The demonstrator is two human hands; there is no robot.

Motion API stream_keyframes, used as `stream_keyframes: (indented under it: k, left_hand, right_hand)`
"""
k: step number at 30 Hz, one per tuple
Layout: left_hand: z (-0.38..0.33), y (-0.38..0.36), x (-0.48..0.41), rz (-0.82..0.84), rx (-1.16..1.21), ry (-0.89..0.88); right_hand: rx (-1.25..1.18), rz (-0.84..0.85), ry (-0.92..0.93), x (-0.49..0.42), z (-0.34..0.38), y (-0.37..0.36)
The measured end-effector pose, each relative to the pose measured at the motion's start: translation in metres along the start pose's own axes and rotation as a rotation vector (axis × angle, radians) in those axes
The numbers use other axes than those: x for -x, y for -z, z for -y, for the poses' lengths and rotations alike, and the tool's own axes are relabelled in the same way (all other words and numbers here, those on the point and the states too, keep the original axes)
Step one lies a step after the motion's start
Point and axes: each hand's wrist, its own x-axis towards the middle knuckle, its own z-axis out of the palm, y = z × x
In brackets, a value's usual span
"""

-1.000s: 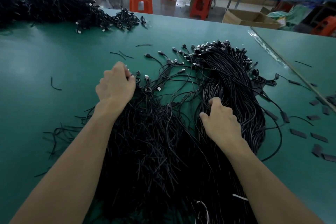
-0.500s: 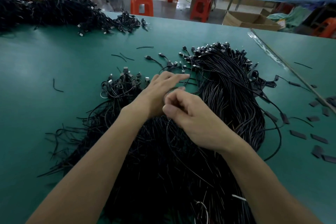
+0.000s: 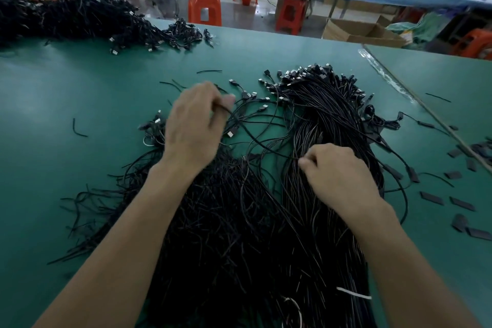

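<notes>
Nearby: a second heap of cables (image 3: 80,16) lies at the back left of the green table (image 3: 80,88); flat black tabs (image 3: 462,204) are scattered by the right edge; red stools (image 3: 204,8) and a cardboard box (image 3: 356,32) stand beyond.
In the way: both forearms cross the main cable heap (image 3: 226,221) and cover much of it.
Left hand (image 3: 194,125): curled, pinching one black cable (image 3: 255,141) above the heap's far end.
Right hand (image 3: 338,176): curled, fingertips nipping that cable's nearer stretch, over the straighter bundle (image 3: 327,114).
Cable: strung between the hands, over loose plug ends.
Hard to make out: the left hand is blurred; the right fingertips are hidden behind the knuckles; the frame's bottom edge cuts off the heap's near end.
</notes>
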Motion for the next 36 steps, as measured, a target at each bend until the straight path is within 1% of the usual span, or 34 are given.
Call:
stream_keyframes:
  k: [1,2,4,6,8,10,12,14,16,18,20,23,25,26,27,28,30,32,34,36]
  left_hand:
    - [-0.004,-0.004,0.003,0.089,-0.09,-0.045]
    - [-0.008,-0.007,0.006,0.152,-0.16,-0.09]
    - [-0.018,-0.013,0.011,0.22,-0.228,-0.188]
    - [-0.025,-0.014,0.014,0.268,-0.228,-0.274]
    - [-0.029,-0.011,0.014,0.278,-0.19,-0.293]
    - [-0.03,-0.005,0.013,0.28,-0.115,-0.266]
    - [-0.027,0.001,0.011,0.3,-0.006,-0.189]
    - [-0.021,0.007,0.012,0.301,0.069,-0.086]
    - [-0.013,0.011,0.014,0.301,0.09,0.014]
    - [-0.011,0.015,0.017,0.361,0.125,0.134]
    - [-0.015,0.019,0.02,0.493,0.252,0.252]
    - [-0.026,0.029,0.027,0.779,0.634,0.316]
    - [-0.034,0.034,0.032,0.94,0.948,0.333]
    - [-0.038,0.036,0.034,0.974,1.106,0.338]
    - [-0.042,0.038,0.034,0.97,1.251,0.346]
    - [-0.044,0.039,0.034,0.933,1.37,0.36]
    - [-0.045,0.041,0.03,0.787,1.524,0.415]
    - [-0.043,0.04,0.028,0.595,1.593,0.468]
    - [-0.04,0.033,0.029,0.391,1.513,0.483]
    - [-0.038,0.023,0.032,0.233,1.294,0.452]
  right_hand:
    - [0.014,0.055,0.026,0.001,0.005,-0.001]
    - [-0.048,0.107,0.083,0.001,0.01,-0.002]
    - [-0.308,0.141,0.231,0.003,0.025,-0.003]
    - [-0.51,0.076,0.295,0.006,0.036,-0.006]
    - [-0.597,-0.053,0.267,0.004,0.037,-0.006]
    - [-0.651,-0.132,0.282,0.002,0.033,-0.005]
    - [-0.81,-0.111,0.277,0.001,0.028,-0.005]
    - [-0.896,-0.154,0.238,0.001,0.022,-0.004]
    - [-0.951,-0.28,0.18,-0.001,0.016,-0.004]
    - [-0.981,-0.403,0.152,-0.004,0.012,-0.003]
    - [-1.037,-0.453,0.198,-0.004,0.013,0.0]
    - [-1.132,-0.429,0.274,-0.004,0.021,0.001]
    - [-1.059,-0.35,0.251,-0.007,0.025,-0.001]
    - [-0.985,-0.291,0.234,-0.008,0.027,-0.003]
    - [-0.911,-0.228,0.226,-0.008,0.028,-0.006]
    - [-0.858,-0.166,0.233,-0.007,0.03,-0.01]
    - [-0.832,-0.05,0.27,-0.001,0.032,-0.016]
    - [-0.817,0.05,0.316,0.007,0.035,-0.017]
    - [-0.772,0.117,0.394,0.014,0.037,-0.014]
    - [-0.717,0.155,0.455,0.021,0.039,-0.008]
